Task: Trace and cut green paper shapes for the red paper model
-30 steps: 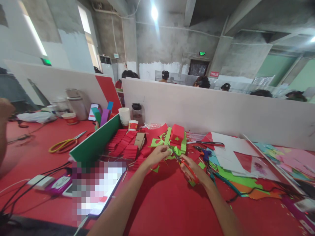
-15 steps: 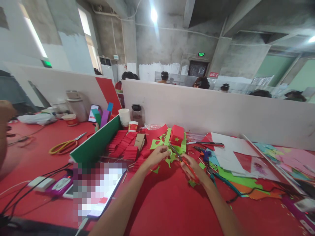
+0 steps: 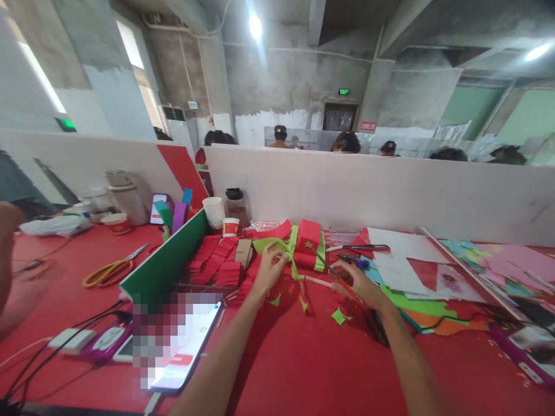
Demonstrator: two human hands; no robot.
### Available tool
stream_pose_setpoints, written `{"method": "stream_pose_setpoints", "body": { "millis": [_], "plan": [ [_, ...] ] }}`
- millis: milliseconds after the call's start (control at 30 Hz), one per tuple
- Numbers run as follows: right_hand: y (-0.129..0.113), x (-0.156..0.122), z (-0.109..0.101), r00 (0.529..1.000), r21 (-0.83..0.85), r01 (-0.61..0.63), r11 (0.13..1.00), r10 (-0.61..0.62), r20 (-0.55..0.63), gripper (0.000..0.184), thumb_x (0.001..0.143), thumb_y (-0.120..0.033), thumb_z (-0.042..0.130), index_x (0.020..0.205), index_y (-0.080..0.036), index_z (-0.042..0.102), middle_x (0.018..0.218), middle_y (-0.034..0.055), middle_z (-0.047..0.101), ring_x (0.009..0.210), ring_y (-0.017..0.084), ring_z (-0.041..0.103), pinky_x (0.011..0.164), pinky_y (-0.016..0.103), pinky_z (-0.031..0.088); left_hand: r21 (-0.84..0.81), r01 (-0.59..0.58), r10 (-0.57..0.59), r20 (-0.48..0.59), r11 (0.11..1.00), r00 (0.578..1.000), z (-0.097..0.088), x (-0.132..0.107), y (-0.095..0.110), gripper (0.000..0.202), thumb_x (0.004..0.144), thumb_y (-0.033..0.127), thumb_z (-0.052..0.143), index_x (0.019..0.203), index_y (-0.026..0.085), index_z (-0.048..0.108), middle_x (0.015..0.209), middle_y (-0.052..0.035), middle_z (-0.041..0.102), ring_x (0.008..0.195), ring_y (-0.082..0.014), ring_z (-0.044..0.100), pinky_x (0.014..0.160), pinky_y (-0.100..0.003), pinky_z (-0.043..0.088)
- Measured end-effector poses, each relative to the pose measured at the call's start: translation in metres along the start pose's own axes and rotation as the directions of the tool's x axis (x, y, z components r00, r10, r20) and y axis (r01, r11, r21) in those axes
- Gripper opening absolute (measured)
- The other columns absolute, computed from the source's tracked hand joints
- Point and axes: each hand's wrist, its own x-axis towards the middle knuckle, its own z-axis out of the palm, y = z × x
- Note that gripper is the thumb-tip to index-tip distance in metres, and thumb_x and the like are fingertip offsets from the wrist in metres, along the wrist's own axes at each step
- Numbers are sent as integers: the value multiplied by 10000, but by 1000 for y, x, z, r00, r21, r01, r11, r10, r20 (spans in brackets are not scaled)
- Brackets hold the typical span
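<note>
My left hand (image 3: 269,268) pinches a lime-green paper piece (image 3: 265,244), which hangs in cut strips and smears with motion. My right hand (image 3: 354,284) grips orange-handled scissors (image 3: 347,289); their dark blades point up and left, towards a red paper block (image 3: 309,232) with a small green star. Green paper lies under and beside that block. Below the hands, on the red tabletop (image 3: 295,358), rest green scraps (image 3: 339,315). How far the blades are apart cannot be made out.
Folded red paper strips (image 3: 217,254) and a brown box (image 3: 243,253) lie at left, beside a green divider (image 3: 167,254). A lit phone (image 3: 191,346) is nearer me. Blue pliers-like tool (image 3: 359,263), white sheets (image 3: 401,248) and cables occupy the right. Yellow-handled scissors (image 3: 108,273) lie far left.
The scissors and my right hand have moved slightly right, away from my left hand. The green paper in my left hand has swung up and left. The view has turned slightly.
</note>
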Motion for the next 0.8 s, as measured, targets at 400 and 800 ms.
{"method": "stream_pose_setpoints", "body": {
  "millis": [400,800],
  "plan": [
    [3,-2,19,978,-624,-20,781,146,152,359,761,-243,665,1119,-242,690,976,90,742,892,274,669,663,276,372,211,-215,195,113,954,974,-8,-3,7,101,814,241,584,770,215,671,1137,-109,674,1027,-240,628,1033,-390,420],
    [-20,0,32,997,-375,63,925,-75,-16,685,835,-438,701,1461,-317,452,1183,75,703,995,271,682,833,357,499,255,-408,444,-105,877,890,-14,-13,20,89,873,201,524,809,212,585,906,-71,621,904,-215,584,844,-328,465]
  ]
}}
